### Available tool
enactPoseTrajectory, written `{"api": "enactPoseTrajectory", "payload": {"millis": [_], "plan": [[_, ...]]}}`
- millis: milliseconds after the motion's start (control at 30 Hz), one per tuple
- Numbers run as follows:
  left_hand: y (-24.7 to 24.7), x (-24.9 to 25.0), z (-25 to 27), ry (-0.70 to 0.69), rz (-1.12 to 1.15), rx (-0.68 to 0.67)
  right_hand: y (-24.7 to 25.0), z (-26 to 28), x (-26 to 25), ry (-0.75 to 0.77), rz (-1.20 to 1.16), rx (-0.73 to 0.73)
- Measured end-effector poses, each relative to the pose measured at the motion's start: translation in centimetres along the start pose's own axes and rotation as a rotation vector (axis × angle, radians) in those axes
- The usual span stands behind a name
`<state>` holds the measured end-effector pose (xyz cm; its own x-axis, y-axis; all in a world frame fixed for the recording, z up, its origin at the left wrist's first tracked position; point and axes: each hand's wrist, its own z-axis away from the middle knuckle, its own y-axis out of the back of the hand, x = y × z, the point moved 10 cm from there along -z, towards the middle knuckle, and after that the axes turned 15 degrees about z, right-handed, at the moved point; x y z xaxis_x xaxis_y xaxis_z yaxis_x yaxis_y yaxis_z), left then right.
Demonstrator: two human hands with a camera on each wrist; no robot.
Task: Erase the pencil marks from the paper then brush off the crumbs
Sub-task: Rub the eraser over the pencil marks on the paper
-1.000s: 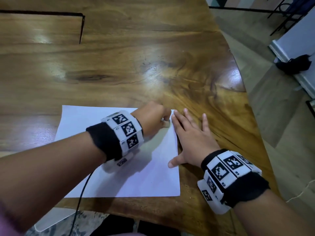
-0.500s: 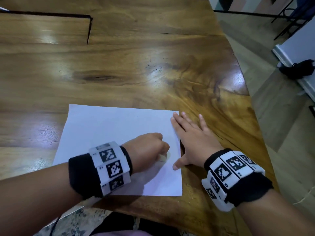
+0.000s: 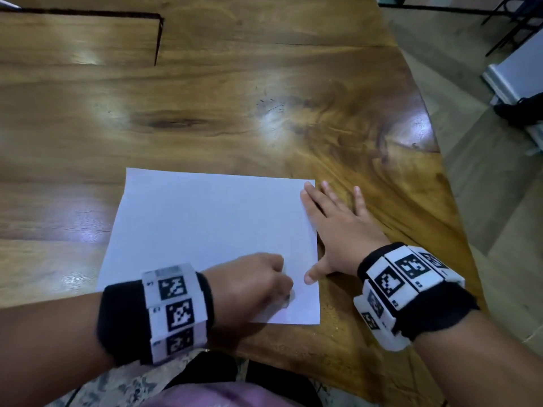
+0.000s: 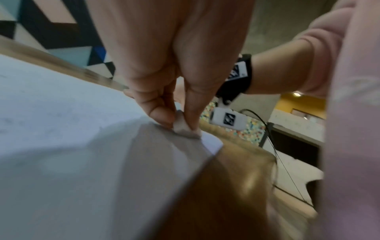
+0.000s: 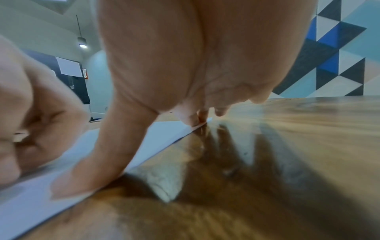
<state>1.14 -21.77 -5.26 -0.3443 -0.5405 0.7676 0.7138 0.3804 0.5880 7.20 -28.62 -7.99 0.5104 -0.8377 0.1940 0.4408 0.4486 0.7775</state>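
While pinched between thumb and fingertips of the left hand (image 3: 252, 284), the small pale eraser block (image 4: 183, 128) sits pressed on the white rectangular paper sheet (image 3: 211, 227), close to the sheet's near right corner. Eraser is mostly hidden by the fingers (image 4: 158, 112), so its long axis can't be read; the exposed end points down into the sheet. Paper's long axis runs left-right across the glossy brown wooden table (image 3: 235, 98), near edge almost at the table's near edge. Faint grey smudges on the paper in the left wrist view. Right hand (image 3: 340, 233) lies flat, fingers straight and spread, straddling the paper's right edge: thumb and index on the sheet, other fingers on wood. Marker-printed wristbands (image 3: 176, 312) on both wrists.
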Motion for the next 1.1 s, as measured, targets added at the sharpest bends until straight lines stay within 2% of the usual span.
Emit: {"api": "enactPoseTrajectory", "payload": {"millis": [33,167,200,333,433,600,633,733,800,867,900,1000,1033,1100], "plan": [[0.5,-0.5,-0.8,0.029,0.016,-0.002,0.0,0.0,0.0,0.000,-0.005,-0.001],[4.2,-1.6,-4.7,0.068,-0.004,0.188,0.1,0.1,-0.1,0.004,-0.004,-0.006],[3.8,-1.6,-4.7,0.052,0.000,0.179,0.1,0.2,-0.1,0.005,0.000,-0.009],[0.0,0.9,-0.6,-0.063,-0.052,0.008,0.0,0.1,0.0,0.001,-0.008,-0.006],[-0.2,-0.3,-0.8,0.003,-0.031,-0.047,0.0,0.1,0.0,0.001,-0.013,-0.013],[5.0,-1.8,-4.6,0.061,-0.047,0.193,0.0,0.1,-0.1,0.008,-0.007,-0.021],[4.6,-1.8,-4.4,0.044,-0.037,0.182,-0.1,0.1,-0.1,0.007,-0.008,-0.023],[0.7,-0.5,-1.1,-0.058,-0.013,-0.003,-0.1,0.1,0.0,-0.001,-0.018,-0.024],[-1.6,-0.6,0.5,-0.013,0.067,-0.141,-0.1,0.1,0.0,-0.006,-0.019,-0.021],[-1.4,-1.3,0.0,0.056,0.082,-0.191,-0.1,0.2,-0.1,-0.007,-0.026,-0.027],[-0.3,-1.6,-1.0,0.084,0.061,-0.155,-0.1,0.2,-0.1,-0.007,-0.029,-0.030],[4.4,-2.1,-3.9,0.104,-0.029,0.105,-0.1,0.1,-0.2,-0.009,-0.027,-0.036],[4.9,-2.1,-4.2,0.102,-0.043,0.140,-0.1,0.1,-0.2,-0.010,-0.027,-0.040],[3.5,-1.9,-3.5,0.067,-0.063,0.096,-0.2,0.1,-0.2,-0.011,-0.033,-0.049]]}}
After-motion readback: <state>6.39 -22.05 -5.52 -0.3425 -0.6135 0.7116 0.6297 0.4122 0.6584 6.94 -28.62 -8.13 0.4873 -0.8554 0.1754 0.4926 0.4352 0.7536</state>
